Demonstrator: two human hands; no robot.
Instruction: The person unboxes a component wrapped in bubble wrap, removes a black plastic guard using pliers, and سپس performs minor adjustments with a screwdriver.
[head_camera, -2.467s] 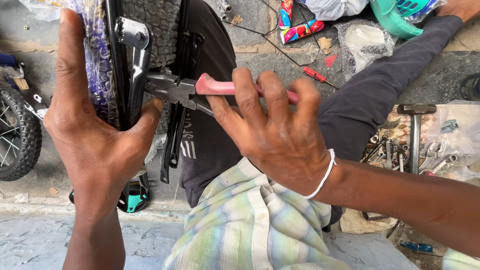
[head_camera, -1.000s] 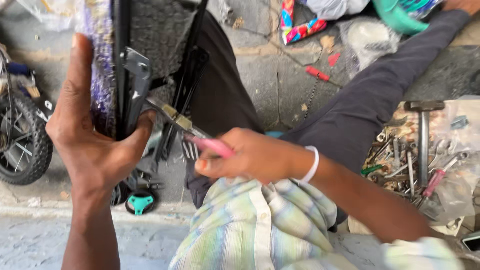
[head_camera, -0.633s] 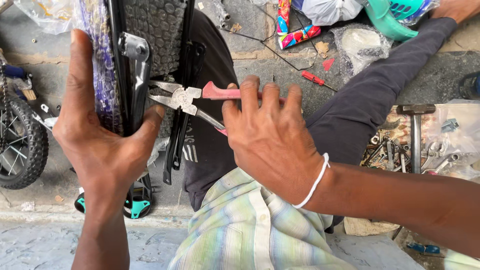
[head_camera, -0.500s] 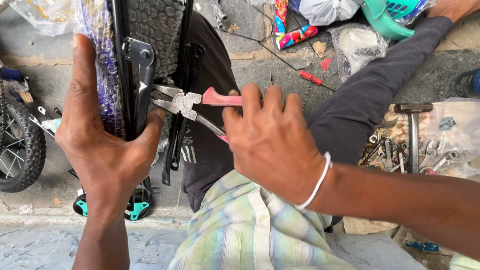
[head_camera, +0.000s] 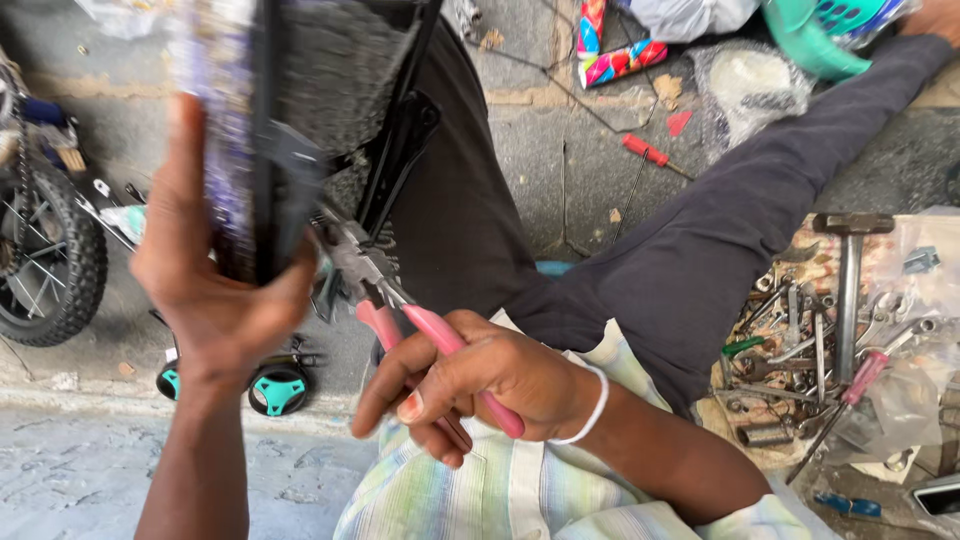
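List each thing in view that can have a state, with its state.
Left hand: wrapped around the bike part.
Bike part: held upright, blurred.
Right hand: closed on the pliers.
Pliers: nose at the bike part, pink handles gripped.
Hammer: lying flat among tools.
Screwdriver: lying on the ground.

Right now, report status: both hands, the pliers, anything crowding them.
Left hand grips the blurred black frame. Right hand closed on pink-handled pliers, nose at the frame. Small wheel below, hammer off right.
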